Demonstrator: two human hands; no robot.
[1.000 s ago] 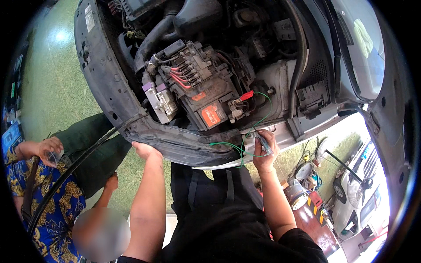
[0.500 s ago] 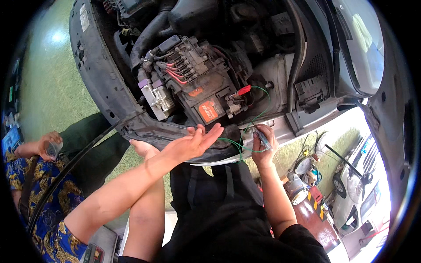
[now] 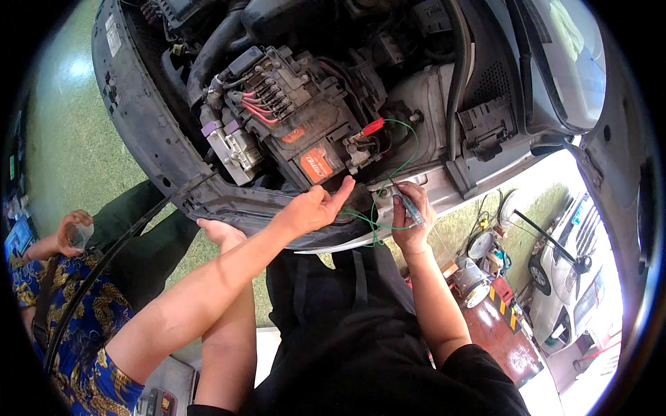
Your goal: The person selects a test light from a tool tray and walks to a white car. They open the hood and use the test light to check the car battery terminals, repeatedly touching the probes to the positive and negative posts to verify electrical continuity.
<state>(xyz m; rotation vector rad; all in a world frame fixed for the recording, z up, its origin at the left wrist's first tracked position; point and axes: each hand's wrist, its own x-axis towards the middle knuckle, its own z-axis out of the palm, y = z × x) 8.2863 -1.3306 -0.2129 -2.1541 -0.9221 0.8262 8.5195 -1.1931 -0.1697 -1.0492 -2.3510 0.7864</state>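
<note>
Right hand [image 3: 414, 222]: closed round the probe [image 3: 411, 208], thumb and fingers wrapped close, beside the near rim of the engine bay [image 3: 430, 104].
Probe: clear and a bit blue, shaped like a fat pen; held at a slant over the grey metal rim [image 3: 444, 197], thin end up and away; too small to tell if touching.
Green wire [image 3: 417, 142]: tied to the back end of the probe, looped by the black front panel [image 3: 239, 208], then curved up to the red clip [image 3: 372, 127].
Red clip: at the metal post corner of the battery [image 3: 317, 163].
Left hand [image 3: 220, 230]: against the edge of the front panel; fingers partly hidden, so cannot tell if gripping or loose.
Engine bay: open on top and packed with dusty parts, such as the battery, fuse box [image 3: 270, 90] and fat black hose [image 3: 208, 66].
Battery: black with orange labels, set down in the bay; inside hidden.
Fuse box: by the top of the battery, with red wires at one side.
Helper's near hand [image 3: 310, 210]: reached across above the left arm, one finger pointing near the battery.
Helper's far hand [image 3: 67, 229]: curled round a clear cup [image 3: 82, 237].
Clear cup: see-through; too small to tell the contents.
</note>
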